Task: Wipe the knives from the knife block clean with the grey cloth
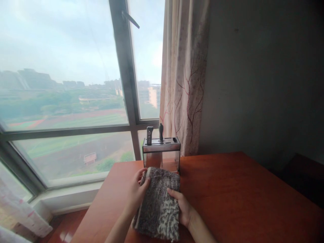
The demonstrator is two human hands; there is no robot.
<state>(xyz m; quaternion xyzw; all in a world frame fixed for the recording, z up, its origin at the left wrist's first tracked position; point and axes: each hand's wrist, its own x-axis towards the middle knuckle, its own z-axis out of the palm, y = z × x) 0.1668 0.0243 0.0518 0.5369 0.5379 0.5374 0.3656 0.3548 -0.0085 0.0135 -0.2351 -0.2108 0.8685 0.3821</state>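
Observation:
A folded grey cloth (158, 199), thick and towel-like with a whitish patterned patch at its lower right, is held up over the table between my two hands. My left hand (138, 189) grips its upper left edge, thumb on the front and fingers curled behind. On the right side, my right hand (183, 207) pinches the cloth with its thumb lying across the front; its other fingers are hidden behind. Just beyond the cloth stands a clear-sided knife block (162, 147) with a dark frame. Two dark handles (150, 135) stick up from its top.
The reddish-brown wooden table (238, 195) stretches to the right. A large window (130, 84) with a grey frame is at the left, with its sill (71, 197) below. Behind the knife block hangs a patterned curtain (186, 77), beside a dark wall (253, 84).

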